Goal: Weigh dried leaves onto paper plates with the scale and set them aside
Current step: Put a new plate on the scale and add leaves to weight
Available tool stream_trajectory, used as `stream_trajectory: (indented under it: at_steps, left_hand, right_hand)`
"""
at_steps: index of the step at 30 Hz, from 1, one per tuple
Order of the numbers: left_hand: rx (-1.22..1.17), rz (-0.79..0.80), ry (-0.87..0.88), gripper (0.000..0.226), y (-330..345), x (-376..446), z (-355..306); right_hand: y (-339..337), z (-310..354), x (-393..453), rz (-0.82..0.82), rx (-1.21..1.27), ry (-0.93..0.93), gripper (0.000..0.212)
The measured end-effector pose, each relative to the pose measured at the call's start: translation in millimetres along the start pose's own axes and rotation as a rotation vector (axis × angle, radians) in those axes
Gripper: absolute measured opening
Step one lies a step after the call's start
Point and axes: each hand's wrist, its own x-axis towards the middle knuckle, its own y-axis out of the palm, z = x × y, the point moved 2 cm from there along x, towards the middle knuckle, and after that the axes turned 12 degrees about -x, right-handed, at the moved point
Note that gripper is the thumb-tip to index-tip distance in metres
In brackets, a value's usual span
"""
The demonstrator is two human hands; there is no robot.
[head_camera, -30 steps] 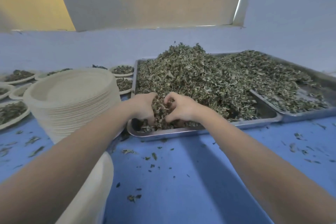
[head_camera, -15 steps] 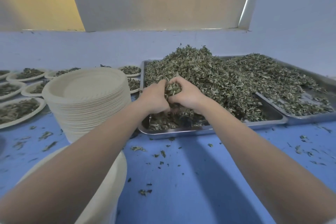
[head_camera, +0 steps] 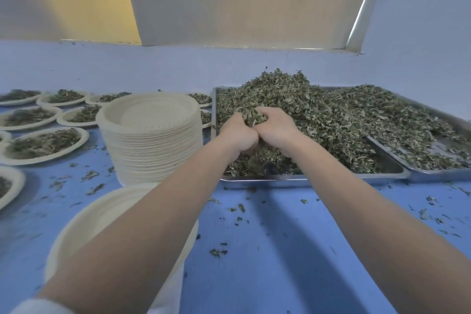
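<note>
Leaves, dried, green and crumbled (head_camera: pixel 318 120), heap in a rectangular steel tray (head_camera: pixel 305 182); our left hand (head_camera: pixel 237 134) and right hand (head_camera: pixel 276 126) cup a clump together above it, fingers curled round the leaves. Left stands a stack of cream paper plates (head_camera: pixel 153 140) on the blue table (head_camera: pixel 267 250).

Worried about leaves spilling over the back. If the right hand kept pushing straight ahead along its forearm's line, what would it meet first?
Most likely the heap of dried leaves in the metal tray; the right hand, cupping leaves against the left hand, is already at its near slope. Depth is hard to judge.
</note>
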Motion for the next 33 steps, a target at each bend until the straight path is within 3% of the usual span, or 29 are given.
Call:
stream_trajectory:
  at_steps: [5,8,10,15,18,21,26,33]
  left_hand:
    - [-0.152,-0.249,0.104,0.059,-28.1,-45.2,-14.9]
    - [-0.121,-0.367,0.187,0.046,-61.2,-93.5,-6.5]
    - [-0.022,-0.358,0.171,0.043,-85.0,-128.3,6.6]
    - [0.147,-0.152,0.048,0.032,-127.8,-196.9,37.1]
    - [0.231,-0.169,0.049,0.044,-135.6,-211.0,50.2]
    - [0.217,-0.24,0.115,0.068,-137.2,-215.2,57.3]
    - [0.133,-0.278,0.145,0.082,-146.2,-217.9,60.8]
    - [0.16,-0.314,0.173,0.058,-159.5,-219.0,59.0]
  right_hand:
    - [-6.3,57.6,-29.2,0.035,0.069,-0.107,0.052]
    - [4.2,93.3,-62.6,0.093,-0.018,-0.24,0.052]
    - [16.8,112.3,-91.0,0.136,-0.032,-0.322,0.044]
    - [54.1,131.3,-138.9,0.361,-0.261,-0.466,0.036]
    - [61.4,131.6,-145.0,0.439,-0.435,-0.46,0.052]
    - [58.6,133.8,-148.2,0.442,-0.357,-0.458,0.06]
    - [56.8,127.3,-149.9,0.363,-0.196,-0.459,0.046]
    - [61.6,119.0,-143.1,0.248,-0.095,-0.42,0.029]
